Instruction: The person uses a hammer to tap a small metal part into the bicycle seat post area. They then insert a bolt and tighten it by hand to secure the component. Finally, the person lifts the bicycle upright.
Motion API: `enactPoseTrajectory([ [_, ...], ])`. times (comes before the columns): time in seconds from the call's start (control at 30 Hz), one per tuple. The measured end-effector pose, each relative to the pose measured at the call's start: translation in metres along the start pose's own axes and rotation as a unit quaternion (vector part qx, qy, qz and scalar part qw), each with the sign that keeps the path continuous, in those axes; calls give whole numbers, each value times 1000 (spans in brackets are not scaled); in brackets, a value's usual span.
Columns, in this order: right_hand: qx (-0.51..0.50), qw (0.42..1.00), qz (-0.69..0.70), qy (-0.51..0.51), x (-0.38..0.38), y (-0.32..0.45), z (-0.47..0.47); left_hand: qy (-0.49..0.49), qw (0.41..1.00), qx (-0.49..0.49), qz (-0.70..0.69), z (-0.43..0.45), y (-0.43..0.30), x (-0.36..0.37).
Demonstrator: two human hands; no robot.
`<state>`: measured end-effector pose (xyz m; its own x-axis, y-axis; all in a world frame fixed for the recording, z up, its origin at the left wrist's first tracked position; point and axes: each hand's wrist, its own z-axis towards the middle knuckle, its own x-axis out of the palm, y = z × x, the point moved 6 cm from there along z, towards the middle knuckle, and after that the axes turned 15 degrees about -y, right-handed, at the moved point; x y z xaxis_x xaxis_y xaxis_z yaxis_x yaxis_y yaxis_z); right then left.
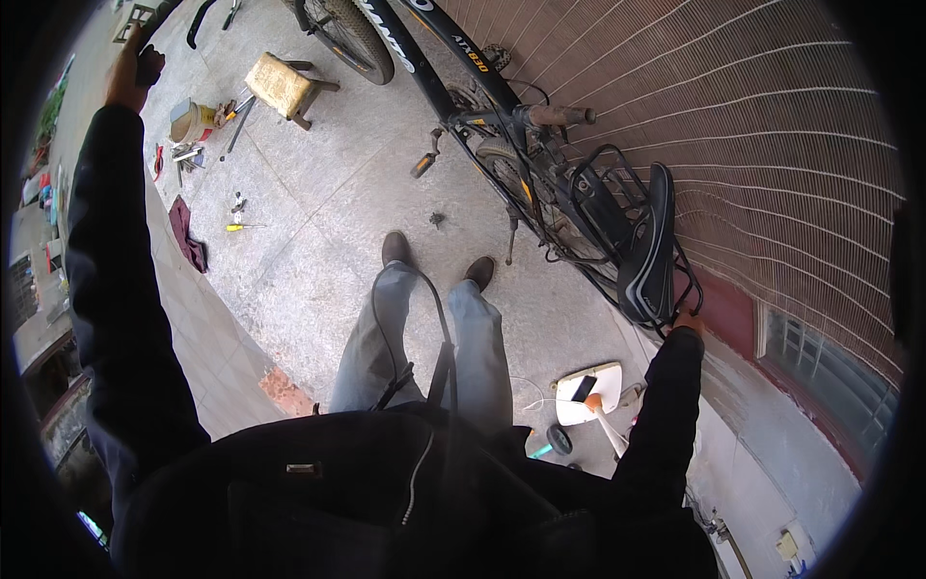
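Note:
My right hand (687, 319) grips the rear end of a black metal bicycle rack (694, 279), close to the tail of a black bicycle saddle (647, 253). Both are at the back of a black Giant bicycle (434, 79), which stands at an angle beside a ribbed brown screen. Far off at the upper left, my left hand (134, 72) is closed around a dark bar (160, 22) that the picture's rim cuts off. A brown cylindrical piece (561, 116) sticks out near the frame's seat tube. The bicycle's pedal (422, 165) hangs over the concrete floor.
A worn low stool (278, 81), a bucket (192, 121), loose tools (188, 157), a yellow-handled screwdriver (244, 227) and a dark red cloth (188, 235) lie to the left. A small dark part (436, 218) lies before my shoes. A white stool (604, 380) carries a phone (584, 389).

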<state>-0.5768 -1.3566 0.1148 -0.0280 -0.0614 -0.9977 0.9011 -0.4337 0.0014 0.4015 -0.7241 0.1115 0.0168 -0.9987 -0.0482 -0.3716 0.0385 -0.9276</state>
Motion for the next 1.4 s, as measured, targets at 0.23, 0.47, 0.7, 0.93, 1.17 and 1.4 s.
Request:
enactPoseTrajectory([
  [0.23,-104,989,-54,-93,-40,-2,-57,-145,987,-29,-59,-66,5,10],
  [0.47,-84,981,-24,-171,-93,1,-109,-4,1000,8,-3,-105,7,35],
  [0.7,-154,952,159,-212,-118,25,-188,-16,996,-50,-76,-132,11,34],
  [0.93,-169,933,250,-195,-125,16,-238,12,998,-56,-36,-143,11,16],
  [1.17,-141,930,303,-150,-131,7,-265,-19,994,-109,25,-158,65,-52],
  [1.4,-277,919,257,-115,-123,47,-271,-97,980,-168,50,-249,127,-125],
])
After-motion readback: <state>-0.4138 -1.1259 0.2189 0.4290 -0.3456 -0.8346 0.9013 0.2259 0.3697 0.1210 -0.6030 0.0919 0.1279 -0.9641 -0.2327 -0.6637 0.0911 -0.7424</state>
